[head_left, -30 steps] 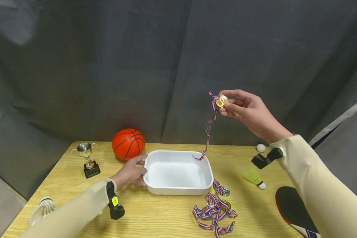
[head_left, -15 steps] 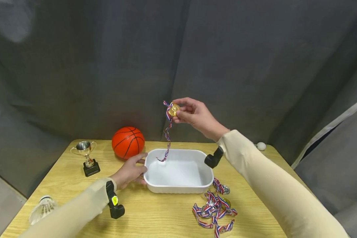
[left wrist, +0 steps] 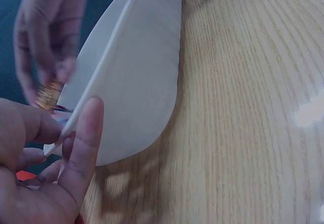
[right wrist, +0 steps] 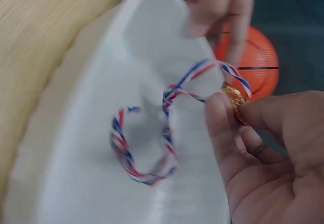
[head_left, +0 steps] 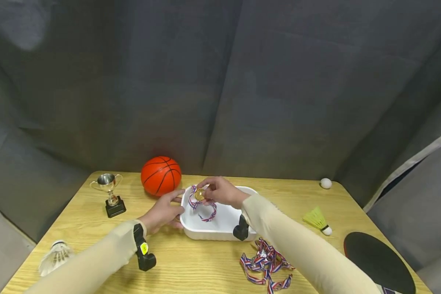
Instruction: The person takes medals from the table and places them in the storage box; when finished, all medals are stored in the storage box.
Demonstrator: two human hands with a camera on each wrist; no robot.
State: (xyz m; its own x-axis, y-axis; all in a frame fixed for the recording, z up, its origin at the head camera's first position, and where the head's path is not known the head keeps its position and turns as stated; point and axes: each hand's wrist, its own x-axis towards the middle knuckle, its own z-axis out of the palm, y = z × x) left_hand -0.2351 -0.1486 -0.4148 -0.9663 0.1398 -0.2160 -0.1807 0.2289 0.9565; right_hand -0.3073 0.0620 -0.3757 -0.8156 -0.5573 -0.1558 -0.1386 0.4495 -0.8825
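gold-coloured, shiny round medal [head_left: 200, 194] pinched in the right hand [head_left: 223, 192] over the left end of a white rectangular plastic tub [head_left: 213, 235]; the medal's twisted red, white and blue ribbon [right wrist: 120, 145] curls down inside. the left hand [head_left: 163, 212] grips the tub's left rim.

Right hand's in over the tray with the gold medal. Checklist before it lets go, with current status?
1. Gold medal secure in the right hand: ok, pinched between thumb and fingers.
2. White tray steadied: ok, left hand grips its left end.
3. Medal's ribbon within the tray walls: ok, in the right wrist view its loop hangs inside.
4. Ribbon untwisted: not ok, it's twisted.
5. Medal resting on tray floor: not ok, held up in the fingers.
6. Whole tray floor visible: not ok, right hand and sleeve cover part.
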